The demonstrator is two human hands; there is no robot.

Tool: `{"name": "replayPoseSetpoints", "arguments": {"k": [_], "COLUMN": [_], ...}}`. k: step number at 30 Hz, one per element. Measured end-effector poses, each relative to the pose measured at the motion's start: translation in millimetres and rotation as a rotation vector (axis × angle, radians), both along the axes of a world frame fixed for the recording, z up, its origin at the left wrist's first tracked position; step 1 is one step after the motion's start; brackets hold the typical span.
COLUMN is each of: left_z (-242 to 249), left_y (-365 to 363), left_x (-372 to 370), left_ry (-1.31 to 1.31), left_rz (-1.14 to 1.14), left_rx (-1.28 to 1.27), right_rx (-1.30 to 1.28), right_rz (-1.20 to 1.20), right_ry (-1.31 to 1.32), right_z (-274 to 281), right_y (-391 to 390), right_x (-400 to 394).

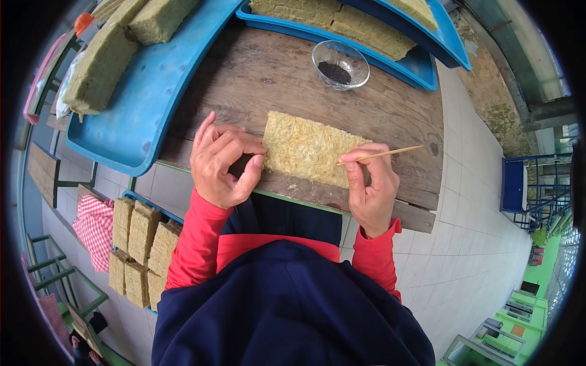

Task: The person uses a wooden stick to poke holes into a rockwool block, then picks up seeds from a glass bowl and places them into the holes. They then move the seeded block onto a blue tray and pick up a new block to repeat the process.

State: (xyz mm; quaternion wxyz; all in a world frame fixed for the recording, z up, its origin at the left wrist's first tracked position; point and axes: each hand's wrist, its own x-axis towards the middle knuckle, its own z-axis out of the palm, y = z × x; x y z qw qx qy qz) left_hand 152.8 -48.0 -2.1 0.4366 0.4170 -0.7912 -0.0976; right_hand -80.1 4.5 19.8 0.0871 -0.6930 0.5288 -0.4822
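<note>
A pale yellow, fibrous rockwool slab (299,149) lies flat on the wooden table (226,79) in front of me. At its left edge, my left hand (227,160) grips it with thumb and index fingertip close together, the other fingers curled. My right hand (373,183) pinches a thin wooden skewer (394,152) between thumb and fingers over the slab's right part. One end of the skewer meets the slab surface or nearly so; the other points right. Behind the slab stands a clear glass bowl (360,72) holding small black seeds (335,73).
A blue tray (143,116) with rockwool blocks (101,70) sits at the left. More blue trays (427,79) with slabs line the far side. Lower left, several rockwool blocks (143,232) stand in another tray beside a red checked cloth (94,229). Tiled floor (464,201) lies right.
</note>
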Motion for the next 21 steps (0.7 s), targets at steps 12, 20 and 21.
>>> {"name": "replayPoseSetpoints", "arguments": {"k": [12,20,21], "left_z": [1,1,1], "left_y": [1,0,0], "left_x": [5,5,5], "left_ry": [-0.007,-0.001,0.001], "left_rz": [-0.116,-0.13,-0.129], "left_rx": [0.039,0.046,0.047], "right_rx": [-0.023,0.086,0.087], "right_rz": [0.065,0.024,0.025], "right_ry": [-0.221,-0.195,-0.194], "right_z": [8,0,0], "right_y": [-7,-9,-9], "right_x": [16,21,21]}}
